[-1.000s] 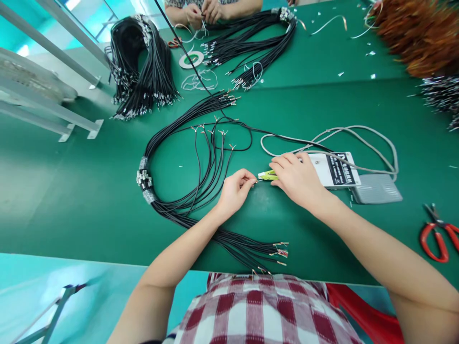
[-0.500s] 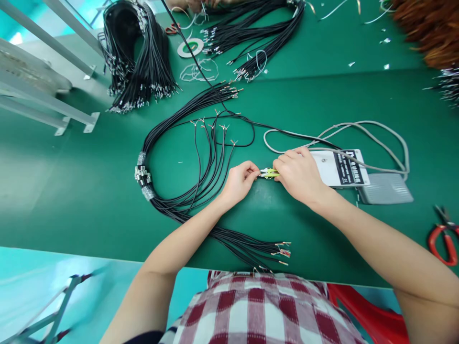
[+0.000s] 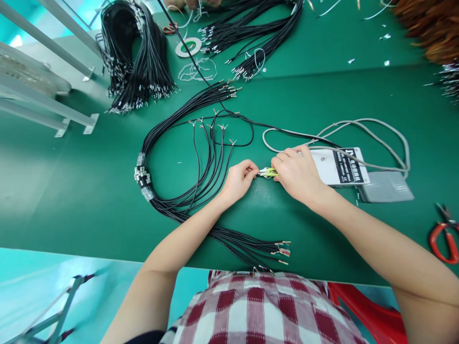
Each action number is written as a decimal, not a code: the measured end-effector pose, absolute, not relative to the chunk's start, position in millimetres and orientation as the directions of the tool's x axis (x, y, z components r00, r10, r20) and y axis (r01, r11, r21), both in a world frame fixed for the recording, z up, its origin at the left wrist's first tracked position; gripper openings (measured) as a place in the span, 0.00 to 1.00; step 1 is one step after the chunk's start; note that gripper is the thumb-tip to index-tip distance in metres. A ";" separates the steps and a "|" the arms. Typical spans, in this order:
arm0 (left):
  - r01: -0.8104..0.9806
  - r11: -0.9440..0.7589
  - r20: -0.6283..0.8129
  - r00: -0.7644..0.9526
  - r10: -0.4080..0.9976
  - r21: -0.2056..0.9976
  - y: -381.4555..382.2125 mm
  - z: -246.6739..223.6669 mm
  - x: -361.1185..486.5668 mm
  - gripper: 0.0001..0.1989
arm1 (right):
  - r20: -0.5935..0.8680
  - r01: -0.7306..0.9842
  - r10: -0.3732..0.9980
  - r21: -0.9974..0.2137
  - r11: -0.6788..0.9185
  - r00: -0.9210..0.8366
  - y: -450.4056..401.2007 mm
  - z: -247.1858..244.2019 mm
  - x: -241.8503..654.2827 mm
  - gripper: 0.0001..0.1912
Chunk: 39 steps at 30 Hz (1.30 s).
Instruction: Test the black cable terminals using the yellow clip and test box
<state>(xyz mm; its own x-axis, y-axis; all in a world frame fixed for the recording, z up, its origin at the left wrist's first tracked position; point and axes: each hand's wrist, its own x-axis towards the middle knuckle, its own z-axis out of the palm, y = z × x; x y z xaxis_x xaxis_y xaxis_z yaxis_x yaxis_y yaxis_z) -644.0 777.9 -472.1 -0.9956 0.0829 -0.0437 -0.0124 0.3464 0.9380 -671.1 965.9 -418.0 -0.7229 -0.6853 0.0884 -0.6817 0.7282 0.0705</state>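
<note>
My left hand (image 3: 241, 180) is closed in a pinch, with thumb and forefinger on what looks like a thin wire end. Most of it is hidden by the fingers. Directly to its right, my right hand (image 3: 297, 176) grips a small yellow-green plier-like tool (image 3: 269, 172), whose pale metal jaws reach the left fingertips. Black cables (image 3: 186, 203) form a curved bundle left of the hands, bound at the bend, and some pass beneath my left forearm. Several split cable ends (image 3: 223, 128) show bare wires beyond the left hand.
A white box (image 3: 326, 167) with a black label lies beside my right hand, next to a grey foot pedal (image 3: 387, 186) and looped grey cord (image 3: 380, 123). Red-handled cutters (image 3: 442, 239) lie far right. More black cables (image 3: 154, 57), a tape roll (image 3: 189, 47) and metal legs (image 3: 71, 111) stand behind.
Both hands keep nearly the same place and hold. The whole view has shifted very slightly; nothing else has visibly moved.
</note>
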 end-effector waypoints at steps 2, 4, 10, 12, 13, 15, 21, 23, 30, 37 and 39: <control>-0.005 0.353 -0.038 -0.996 0.087 0.935 778.1 -471.8 -644.0 0.04 | 0.088 -0.677 -0.679 0.064 0.734 -0.728 964.7 -416.8 -670.7 0.04; 0.008 0.370 -0.028 -0.995 0.092 0.929 778.2 -470.7 -643.8 0.04 | 0.085 -0.675 -0.676 0.048 0.736 -0.732 967.3 -413.1 -668.7 0.06; 0.061 0.417 0.019 -0.994 0.104 0.907 777.6 -469.4 -642.1 0.04 | 0.348 -0.589 -0.509 -0.179 0.788 -0.787 1015.6 -410.3 -635.5 0.11; 0.063 0.413 0.022 -0.994 0.103 0.909 777.3 -470.7 -641.8 0.04 | 0.479 -0.508 -0.337 -0.289 0.811 -0.811 1034.7 -419.0 -616.4 0.09; 0.063 0.410 0.023 -0.994 0.102 0.910 777.3 -471.5 -641.7 0.04 | 0.492 -0.482 -0.292 -0.321 0.815 -0.820 1041.6 -424.6 -607.2 0.09; 0.062 0.408 0.024 -0.995 0.099 0.911 777.6 -472.6 -641.7 0.04 | 0.490 -0.471 -0.277 -0.332 0.817 -0.826 1048.5 -436.4 -592.2 0.08; 0.055 0.409 0.019 -0.995 0.093 0.911 776.4 -469.5 -641.8 0.04 | 0.542 -0.432 -0.264 -0.208 0.878 -0.798 1044.0 -458.8 -585.9 0.08; 0.055 0.418 0.019 -0.996 0.090 0.907 772.6 -468.1 -641.6 0.04 | 0.581 -0.443 -0.271 -0.174 0.880 -0.768 1045.7 -461.5 -590.9 0.08; 0.048 0.414 0.034 -0.999 0.043 0.909 759.6 -467.4 -634.7 0.02 | 0.624 -0.474 -0.230 -0.258 0.842 -0.747 1041.8 -458.5 -586.1 0.10; 0.240 0.480 0.338 -0.932 -0.128 0.844 721.9 -445.2 -642.6 0.16 | 0.501 -0.693 -0.486 -0.433 0.576 -0.716 1012.7 -469.5 -557.9 0.11; 0.216 0.650 0.487 -0.830 -0.270 0.729 697.0 -444.8 -653.0 0.16 | 0.472 -0.701 -0.518 -0.463 0.542 -0.713 1009.4 -474.7 -558.4 0.10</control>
